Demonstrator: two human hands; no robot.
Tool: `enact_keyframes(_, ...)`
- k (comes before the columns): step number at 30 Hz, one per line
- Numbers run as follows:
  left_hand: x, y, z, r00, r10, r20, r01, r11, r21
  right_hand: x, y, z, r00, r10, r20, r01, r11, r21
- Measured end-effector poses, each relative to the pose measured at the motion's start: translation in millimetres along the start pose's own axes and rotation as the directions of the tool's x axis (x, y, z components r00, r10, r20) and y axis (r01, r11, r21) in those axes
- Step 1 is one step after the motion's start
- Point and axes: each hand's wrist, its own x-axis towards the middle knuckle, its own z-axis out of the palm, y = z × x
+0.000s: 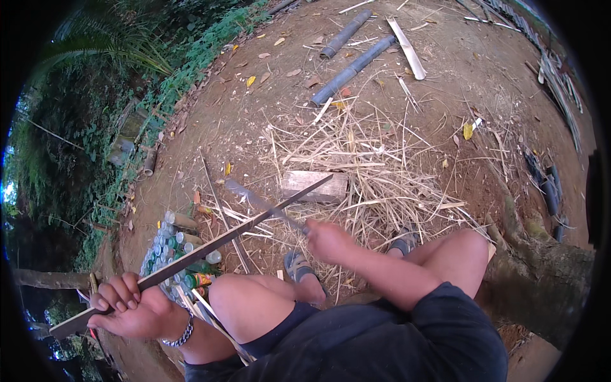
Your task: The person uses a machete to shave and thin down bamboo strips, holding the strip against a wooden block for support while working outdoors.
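My left hand (137, 309) grips a long, flat, dark bamboo strip (216, 244) near its lower end. The strip slants up to the right, and its far tip overlaps a squared wood block (305, 184) on the ground; whether they touch I cannot tell. In my right hand (328, 240) is a knife, closed in my fingers by the handle. Its blade (251, 195), slightly blurred, points up and left and crosses the strip around its far third. Pale bamboo shavings (394, 191) lie heaped around the block, in front of my sandalled feet.
Glass bottles (168, 245) are bunched left of my knee. Beyond the shavings lie dark bamboo tubes (353, 70) and a split pale piece (406, 48). A thick tree root (534, 267) stands at the right. Green plants (172, 83) edge the dirt on the left.
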Motion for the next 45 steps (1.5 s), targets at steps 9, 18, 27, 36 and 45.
enact_keyframes(9, 7, -17, -2, 0.999, -0.05, 0.018, 0.05, 0.998, -0.024, 32, 193, 5, 0.907, 0.42, 0.016, -0.417, 0.904, -0.092)
enact_keyframes(18, 29, -10, -22, 0.984, -0.051, 0.173, 0.062, 0.996, -0.061, 40, 38, -4, 0.991, 0.065, 0.12, -0.064, 0.998, -0.007)
enact_keyframes(27, 34, -17, -24, 0.987, -0.054, 0.151, 0.063, 0.996, -0.059, 62, 99, 2, 0.976, 0.189, 0.11, -0.181, 0.98, -0.079)
enact_keyframes(36, 38, -14, -38, 0.994, -0.06, 0.096, 0.06, 0.998, 0.008, 77, 258, 30, 0.887, 0.456, -0.077, -0.46, 0.885, -0.066)
enact_keyframes(45, 28, -18, -23, 0.995, -0.078, 0.068, 0.078, 0.997, 0.002, 61, 137, 58, 0.899, 0.429, -0.089, -0.398, 0.886, 0.239)
